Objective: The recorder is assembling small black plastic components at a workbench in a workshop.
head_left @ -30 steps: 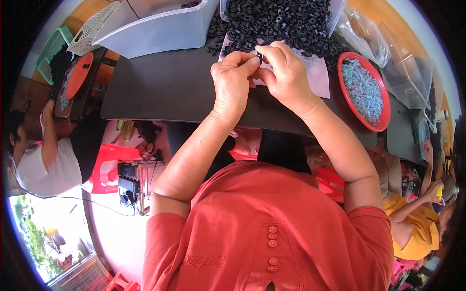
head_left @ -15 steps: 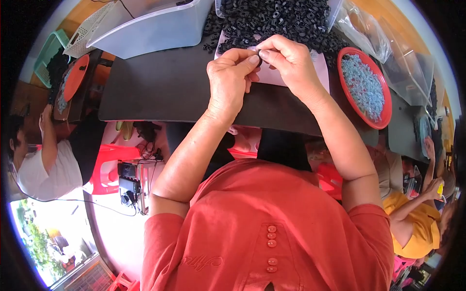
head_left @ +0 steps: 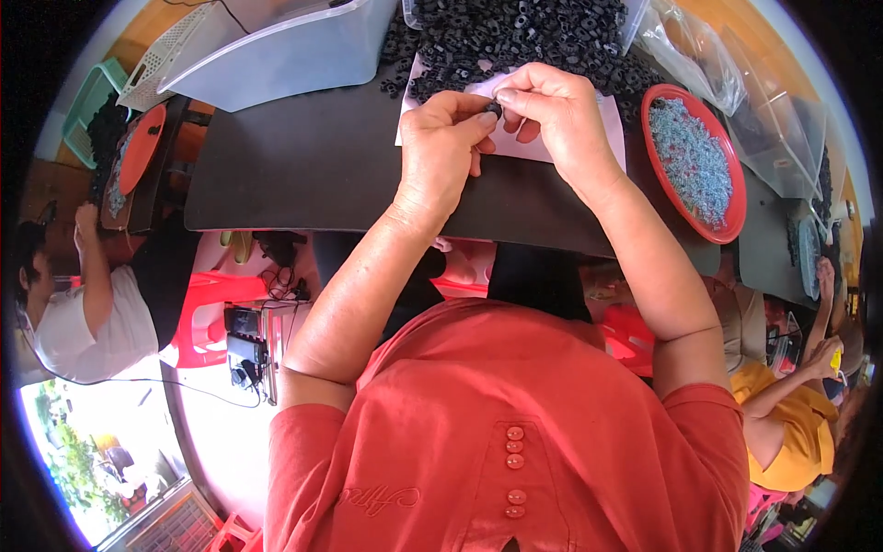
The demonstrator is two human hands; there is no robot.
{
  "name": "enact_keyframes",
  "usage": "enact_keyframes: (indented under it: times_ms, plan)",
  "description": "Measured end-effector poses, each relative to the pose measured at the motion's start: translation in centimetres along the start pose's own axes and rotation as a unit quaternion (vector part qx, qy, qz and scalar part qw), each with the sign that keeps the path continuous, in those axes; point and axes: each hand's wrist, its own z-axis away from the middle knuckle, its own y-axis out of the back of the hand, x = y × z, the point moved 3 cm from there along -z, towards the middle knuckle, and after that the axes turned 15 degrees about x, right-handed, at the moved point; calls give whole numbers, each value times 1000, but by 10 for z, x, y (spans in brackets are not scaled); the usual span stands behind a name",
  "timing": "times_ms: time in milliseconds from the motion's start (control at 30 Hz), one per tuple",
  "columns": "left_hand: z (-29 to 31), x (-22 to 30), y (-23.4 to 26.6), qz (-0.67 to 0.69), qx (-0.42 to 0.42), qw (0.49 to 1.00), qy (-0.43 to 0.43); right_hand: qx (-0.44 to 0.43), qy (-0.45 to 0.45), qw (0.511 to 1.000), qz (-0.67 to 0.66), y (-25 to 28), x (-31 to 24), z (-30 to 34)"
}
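Note:
Between the thumb and fingers of my left hand (head_left: 436, 147) is a small black plastic part (head_left: 494, 109). My right hand (head_left: 566, 115) is just to its right, thumb and forefinger pinched together close to the part. Whatever that pinch may hold is too small to make out. Both hands are above a pale pink sheet (head_left: 598, 138) on the dark table (head_left: 294, 166). Past my fingers spreads a large heap of similar black parts (head_left: 524, 41), some lying on the sheet's far edge.
A red plate (head_left: 647, 152) of tiny pale-blue pieces (head_left: 690, 166) stands right of my right hand. A translucent bin (head_left: 285, 69) is at the far left, a clear bag (head_left: 690, 55) and clear box (head_left: 782, 152) at the far right. Other people sit at both sides.
My right fingers have shifted slightly right, off the black part, so more of it shows. My left hand stays nearly in place, still gripping it.

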Motion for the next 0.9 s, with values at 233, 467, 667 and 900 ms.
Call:
enact_keyframes:
  times_ms: [233, 467, 667, 900]
  plan:
    - [-2, -4, 1, 9, 6, 1000, 8, 24, 48, 997, 63, -3, 4, 2]
    - [-4, -6, 1, -47, 42, 997, -52, 91, 350, 909, 209, -12, 1, 10]
    - [-5, -6, 2, -12, 49, 998, -36, 42, 282, 948, 139, -7, 2, 7]
    - [-3, -5, 2, -31, 44, 997, -46, 30, 318, 932, 174, -7, -5, 6]
